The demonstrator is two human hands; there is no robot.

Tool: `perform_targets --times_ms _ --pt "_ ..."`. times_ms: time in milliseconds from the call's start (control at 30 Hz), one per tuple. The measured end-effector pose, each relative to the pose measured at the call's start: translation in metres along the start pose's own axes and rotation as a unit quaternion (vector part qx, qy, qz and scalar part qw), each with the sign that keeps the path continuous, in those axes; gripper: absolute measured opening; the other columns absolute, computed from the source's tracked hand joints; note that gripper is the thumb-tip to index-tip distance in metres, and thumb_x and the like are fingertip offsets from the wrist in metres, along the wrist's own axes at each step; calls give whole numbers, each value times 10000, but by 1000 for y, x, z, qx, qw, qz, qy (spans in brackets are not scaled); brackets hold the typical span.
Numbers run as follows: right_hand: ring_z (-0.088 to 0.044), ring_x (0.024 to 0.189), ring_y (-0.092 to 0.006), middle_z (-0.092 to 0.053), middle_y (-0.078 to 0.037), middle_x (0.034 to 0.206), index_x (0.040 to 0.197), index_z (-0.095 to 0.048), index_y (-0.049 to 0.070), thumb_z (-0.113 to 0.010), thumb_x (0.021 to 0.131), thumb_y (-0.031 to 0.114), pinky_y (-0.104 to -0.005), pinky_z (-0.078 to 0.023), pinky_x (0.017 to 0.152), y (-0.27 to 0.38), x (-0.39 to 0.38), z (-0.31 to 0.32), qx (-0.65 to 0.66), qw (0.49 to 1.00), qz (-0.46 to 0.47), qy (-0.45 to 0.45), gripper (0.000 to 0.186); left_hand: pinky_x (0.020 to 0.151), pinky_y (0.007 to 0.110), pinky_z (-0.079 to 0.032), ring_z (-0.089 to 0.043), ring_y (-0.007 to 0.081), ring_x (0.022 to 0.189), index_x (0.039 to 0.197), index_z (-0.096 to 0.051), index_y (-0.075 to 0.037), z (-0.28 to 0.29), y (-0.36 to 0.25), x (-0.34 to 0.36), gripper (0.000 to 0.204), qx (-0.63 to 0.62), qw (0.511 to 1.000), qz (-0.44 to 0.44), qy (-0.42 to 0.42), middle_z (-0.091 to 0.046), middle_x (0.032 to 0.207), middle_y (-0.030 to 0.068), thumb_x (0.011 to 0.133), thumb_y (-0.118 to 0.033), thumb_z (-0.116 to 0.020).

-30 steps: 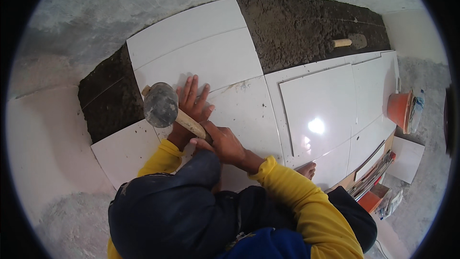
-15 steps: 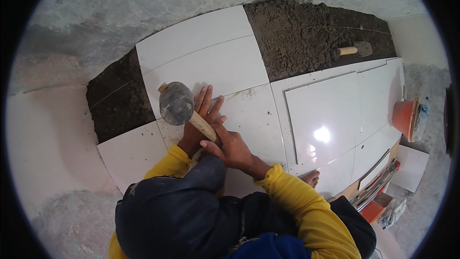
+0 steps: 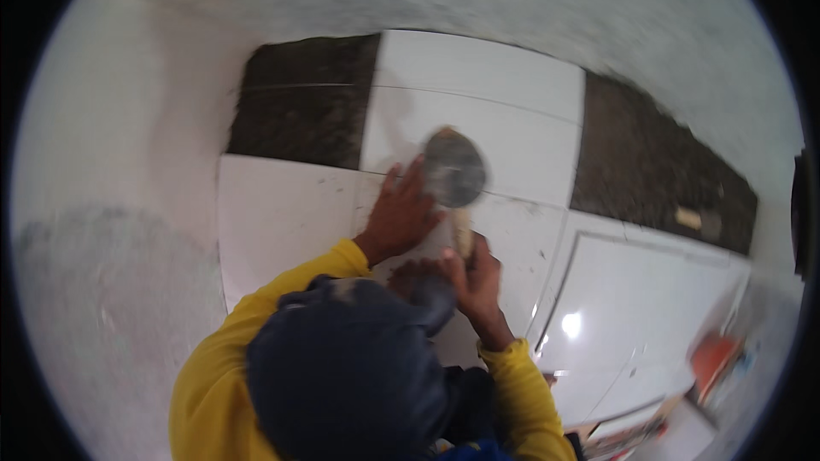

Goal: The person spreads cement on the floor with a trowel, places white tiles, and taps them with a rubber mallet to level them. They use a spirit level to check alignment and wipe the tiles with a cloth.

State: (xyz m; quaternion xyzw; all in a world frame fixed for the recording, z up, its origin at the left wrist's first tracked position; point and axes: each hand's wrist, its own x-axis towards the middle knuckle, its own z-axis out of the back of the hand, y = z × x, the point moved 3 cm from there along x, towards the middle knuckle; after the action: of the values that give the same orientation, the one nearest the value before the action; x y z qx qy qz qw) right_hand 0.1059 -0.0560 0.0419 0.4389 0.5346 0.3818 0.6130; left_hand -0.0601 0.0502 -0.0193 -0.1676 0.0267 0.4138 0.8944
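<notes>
In my right hand [image 3: 476, 277] is the wooden handle of a rubber mallet [image 3: 453, 172], the fingers wrapped round it. Its round dark-grey head is over the white floor tiles [image 3: 474, 119], close to the seam between two rows; whether it touches them I cannot tell. Flat on the tiles just left of the mallet head lies my left hand [image 3: 401, 213], fingers stretched forward and holding nothing. Part of a bare foot shows between my hands, partly hidden by my dark trouser leg.
Dark mortar beds lie left [image 3: 299, 102] and right [image 3: 653, 149] of the tiles. A trowel [image 3: 690, 218] rests on the right one. A loose tile [image 3: 636, 299] lies on laid tiles. An orange bucket [image 3: 713, 363] stands far right; bare walls border the floor.
The view has turned, so the tiles sit differently in it. The mallet head, earlier over my left wrist and pointing left, now points forward, right of my left hand. My hands are farther apart.
</notes>
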Motion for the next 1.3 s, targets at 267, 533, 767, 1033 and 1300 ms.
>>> perform_targets --times_ms 267,533,767,1033,1300 --pt "-568 694 -120 -656 -81 794 1183 -610 -50 -662 1074 238 -310 -491 650 -6 6 16 -111 991 -23 -72 312 1308 604 -123 -173 337 1654 1600 -497 -147 20 32 -40 613 -16 990 105 -96 -254 1750 204 1082 -470 -554" --pt "-451 565 -45 -528 18 712 1180 -560 -19 -614 1105 335 -246 -336 509 11 17 31 -76 991 21 -108 366 1313 599 -116 -133 340 1665 1590 -499 -100 23 43 -57 634 -11 982 155 -110 -227 1762 208 1085 -482 -539" --pt "-459 571 -42 -526 25 718 1218 -568 -42 -618 1106 348 -238 -347 517 7 17 28 -70 993 -5 -96 408 1319 582 -89 -109 312 1672 1624 -414 -37 22 64 -82 708 -25 964 241 -108 -178 1782 192 1080 -468 -554" --pt "-565 597 -195 -611 -82 736 1206 -591 -37 -658 1075 191 -359 -454 565 25 8 106 -198 974 58 -94 271 1327 564 -76 -96 386 1666 1660 -306 16 25 82 -31 764 10 982 178 -65 -146 1786 224 1074 -401 -566" --pt "-692 626 -355 -699 -120 788 1163 -595 85 -712 1035 372 -466 -564 545 122 -109 271 -611 788 23 75 335 1251 616 -269 -402 432 1527 1537 -523 23 -4 97 -2 687 -18 979 58 -194 -486 1619 238 1068 -479 -561"
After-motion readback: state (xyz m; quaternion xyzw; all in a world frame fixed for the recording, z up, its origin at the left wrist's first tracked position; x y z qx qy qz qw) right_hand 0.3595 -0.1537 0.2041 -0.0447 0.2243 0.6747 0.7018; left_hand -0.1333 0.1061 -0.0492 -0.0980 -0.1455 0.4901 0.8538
